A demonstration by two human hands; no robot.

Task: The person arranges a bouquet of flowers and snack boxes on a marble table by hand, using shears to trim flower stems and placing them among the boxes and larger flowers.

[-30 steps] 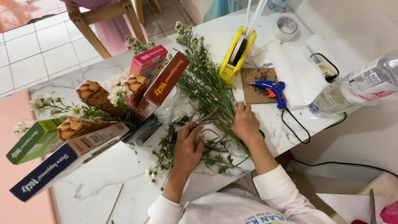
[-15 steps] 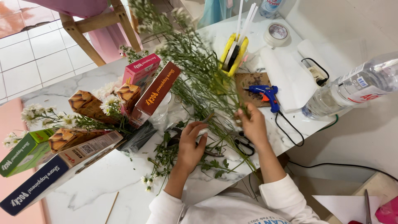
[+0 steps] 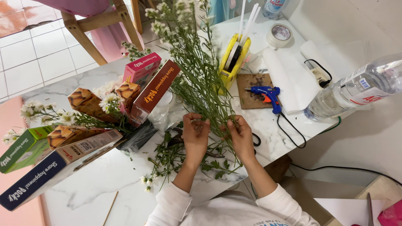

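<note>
Basically white marble table (image 3: 104, 184), tiled floor (image 3: 29, 58) — both hands, left hand (image 3: 196, 136) & right hand (image 3: 240, 136), grip flower stems (image 3: 201, 88).

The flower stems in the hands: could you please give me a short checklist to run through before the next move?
1. Left hand on the flower stems: ok, fingers pinch them near the lower end.
2. Right hand on the same bunch: ok, closed around it.
3. Bunch lifted off the marble table: ok, it stands upward between the hands.
4. Scissors within reach: cannot tell, mostly hidden behind the right hand.
5. Blue glue gun out of the way: ok, resting on its brown board, apart from both hands.
6. Loose cuttings tidied: not ok, scattered below the hands.
</note>
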